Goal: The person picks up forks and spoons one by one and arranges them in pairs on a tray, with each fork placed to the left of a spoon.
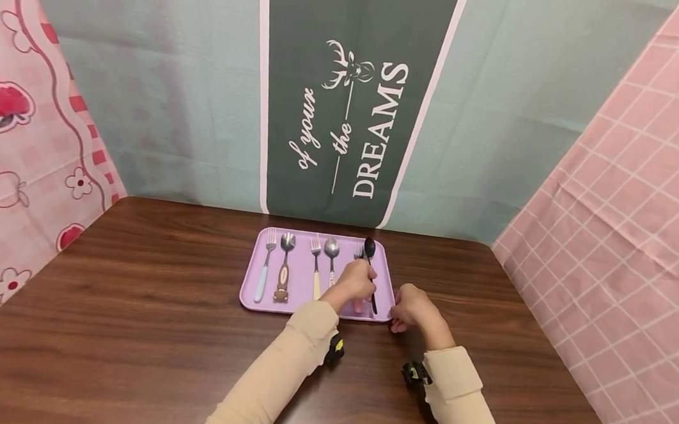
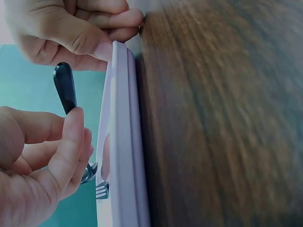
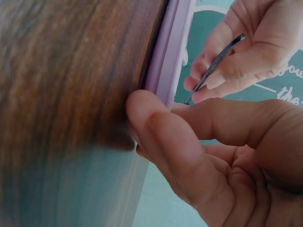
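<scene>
My left hand (image 1: 357, 281) pinches a black spoon (image 1: 370, 245) by its handle, over the right end of a lilac tray (image 1: 298, 306). In the left wrist view the spoon's black handle (image 2: 64, 85) slants up out of the fingers, off the tray's surface. Close under that hand lies a fork (image 1: 358, 250), its lower part mostly hidden. With thumb and bent fingers, my right hand (image 1: 414, 311) grips the tray's front right corner. The right wrist view shows this hand's thumb and fingers at the lilac rim (image 3: 163, 61).
Further left on the tray are a blue-handled fork (image 1: 263, 278), a spoon with a brown bear handle (image 1: 283, 276), a cream-handled fork (image 1: 316, 275) and another spoon (image 1: 332, 249). The brown wooden table (image 1: 137, 329) meets hanging cloths at its back and sides.
</scene>
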Motion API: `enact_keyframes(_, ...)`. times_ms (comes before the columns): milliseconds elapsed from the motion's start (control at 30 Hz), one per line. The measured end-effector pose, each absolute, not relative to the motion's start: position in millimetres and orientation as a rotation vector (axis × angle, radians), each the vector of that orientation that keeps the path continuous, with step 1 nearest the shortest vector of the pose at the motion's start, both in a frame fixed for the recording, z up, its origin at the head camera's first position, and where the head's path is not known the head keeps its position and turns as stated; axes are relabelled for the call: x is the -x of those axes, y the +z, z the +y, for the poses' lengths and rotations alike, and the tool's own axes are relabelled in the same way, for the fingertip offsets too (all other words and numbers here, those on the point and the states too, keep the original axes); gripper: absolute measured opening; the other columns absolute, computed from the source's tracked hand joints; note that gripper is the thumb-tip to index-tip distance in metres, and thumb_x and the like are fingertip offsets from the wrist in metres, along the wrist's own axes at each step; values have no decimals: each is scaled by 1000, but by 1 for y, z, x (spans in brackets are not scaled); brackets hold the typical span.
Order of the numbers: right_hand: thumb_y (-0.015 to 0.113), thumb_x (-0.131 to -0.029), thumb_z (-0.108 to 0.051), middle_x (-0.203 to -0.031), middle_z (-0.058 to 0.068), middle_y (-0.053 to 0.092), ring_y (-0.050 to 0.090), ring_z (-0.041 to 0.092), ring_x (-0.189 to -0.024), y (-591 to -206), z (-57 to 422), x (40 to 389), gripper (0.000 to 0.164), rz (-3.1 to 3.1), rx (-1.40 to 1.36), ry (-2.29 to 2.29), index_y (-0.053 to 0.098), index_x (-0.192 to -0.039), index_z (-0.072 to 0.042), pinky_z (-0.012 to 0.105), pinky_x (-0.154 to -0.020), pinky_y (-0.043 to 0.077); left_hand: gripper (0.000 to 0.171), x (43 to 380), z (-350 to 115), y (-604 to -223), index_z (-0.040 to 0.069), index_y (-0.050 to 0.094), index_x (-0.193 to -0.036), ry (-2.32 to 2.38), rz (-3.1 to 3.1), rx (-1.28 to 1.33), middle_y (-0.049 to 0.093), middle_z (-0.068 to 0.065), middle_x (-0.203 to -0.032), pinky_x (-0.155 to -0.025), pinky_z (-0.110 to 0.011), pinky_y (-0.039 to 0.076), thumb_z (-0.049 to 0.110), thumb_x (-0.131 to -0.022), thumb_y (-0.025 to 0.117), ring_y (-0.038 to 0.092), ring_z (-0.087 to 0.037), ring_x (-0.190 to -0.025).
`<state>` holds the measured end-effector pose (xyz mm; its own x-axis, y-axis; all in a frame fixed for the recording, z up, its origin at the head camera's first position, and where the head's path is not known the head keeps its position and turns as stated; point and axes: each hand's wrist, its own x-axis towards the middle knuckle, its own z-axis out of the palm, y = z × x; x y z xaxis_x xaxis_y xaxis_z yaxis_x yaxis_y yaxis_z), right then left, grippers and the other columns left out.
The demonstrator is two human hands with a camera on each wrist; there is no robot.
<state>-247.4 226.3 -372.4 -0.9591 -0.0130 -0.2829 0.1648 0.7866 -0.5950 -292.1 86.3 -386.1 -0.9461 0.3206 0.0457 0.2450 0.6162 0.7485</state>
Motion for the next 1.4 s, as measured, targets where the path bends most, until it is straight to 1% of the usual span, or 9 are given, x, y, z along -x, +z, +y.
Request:
enact_keyframes(167,55,-74,12,-52,15,59,63,25,-48,-371,227,246,11,2707,-114,-955,50,-67,5,31,-48,51,34,296,94,-390,-1,68,-102,1225,2737,-474,67,-11,-97,-59,-20,48,-5,-69,63,62,-17,-55)
enact_keyframes(367,55,-74,12,-53,15,59,63,24,-48,-372,227,246,12,2700,-109,-974,50,-67,4,31,-48,51,25,307,99,-402,-2,69,-89,1188,2798,-541,66,-9,-85,-67,-21,46,-1,-65,65,61,-19,-73)
enact_keyframes(467,55,-74,12,-53,15,59,62,24,-48,-373,227,248,12,2699,-121,-970,49,-68,4,31,-48,51,14,307,99,-399,-1,66,-77,1167,2784,-555,62,-7,-74,-63,-23,45,4,-65,71,58,-19,-68)
enact_keyframes(600,55,-75,12,-53,15,59,62,24,-48,-373,227,248,11,2687,-131,-981,49,-70,5,32,-48,51,21,300,98,-389,4,59,-67,1080,2782,-550,53,-3,-66,-57,-22,42,8,-64,79,51,-16,-63)
enact_keyframes(733,55,-75,12,-53,16,59,62,24,-48,-373,227,249,11,2682,-134,-994,48,-70,5,32,-48,51,24,297,99,-390,2,60,-71,1015,2811,-579,55,-5,-69,-57,-21,42,9,-62,81,53,-17,-63)
enact_keyframes(933,55,-75,12,-53,15,59,62,24,-47,-374,228,249,10,2679,-138,-1001,49,-71,5,32,-47,51,38,297,101,-393,-2,67,-93,950,2839,-647,64,-12,-92,-78,-25,44,11,-61,82,58,-24,-89)
enact_keyframes(1067,56,-74,12,-53,15,59,62,24,-48,-375,228,249,9,2687,-138,-996,50,-71,7,32,-47,51,31,296,103,-394,0,66,-82,916,2860,-688,60,-9,-83,-76,-25,43,11,-58,82,54,-23,-86)
enact_keyframes(1200,56,-74,12,-54,16,59,63,25,-49,-374,228,249,8,2687,-132,-1002,50,-72,7,32,-48,51,23,293,104,-392,3,59,-69,927,2856,-702,52,-6,-73,-69,-27,42,7,-59,79,49,-22,-80)
enact_keyframes(1400,55,-75,12,-55,16,60,63,27,-51,-373,226,248,9,2690,-128,-985,50,-71,6,32,-48,51,24,289,104,-388,4,55,-69,951,2825,-656,47,-5,-74,-68,-27,42,5,-61,77,46,-22,-82)
